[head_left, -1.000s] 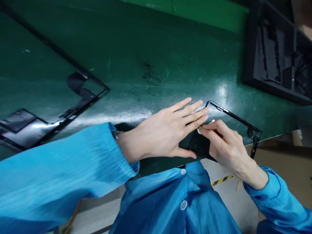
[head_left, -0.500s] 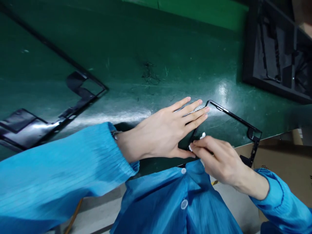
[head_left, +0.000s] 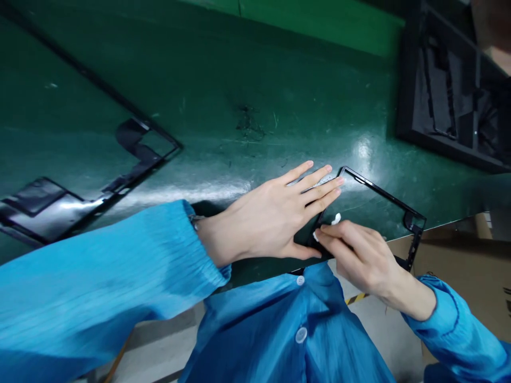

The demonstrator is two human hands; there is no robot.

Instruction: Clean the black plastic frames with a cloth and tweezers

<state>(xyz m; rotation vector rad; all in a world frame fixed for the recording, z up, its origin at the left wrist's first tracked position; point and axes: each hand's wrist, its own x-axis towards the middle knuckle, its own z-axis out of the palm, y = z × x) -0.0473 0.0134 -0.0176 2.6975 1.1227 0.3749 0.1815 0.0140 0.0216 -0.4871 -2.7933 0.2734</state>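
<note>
A thin black frame [head_left: 383,192] lies at the near edge of the green table, partly over the edge on its right side. My left hand [head_left: 275,215] is spread flat, palm down, with its fingertips on or beside the frame's left side. Between the thumb and fingers of my right hand [head_left: 359,252] is a small piece of white cloth or wipe [head_left: 336,218], pinched against the left bar of the frame. My right hand hides part of the near end of that bar.
Another black frame [head_left: 115,94] with dark flaps lies on the left of the green table [head_left: 207,80]. At the back right stands a dark divided box [head_left: 409,117] holding several black frame parts. A tangle of dark threads [head_left: 249,122] sits mid-table. Below right is a cardboard surface [head_left: 463,266].
My right hand has slid slightly up along the frame's left bar with the white piece. My left hand stays nearly still, and the view has shifted a little.
</note>
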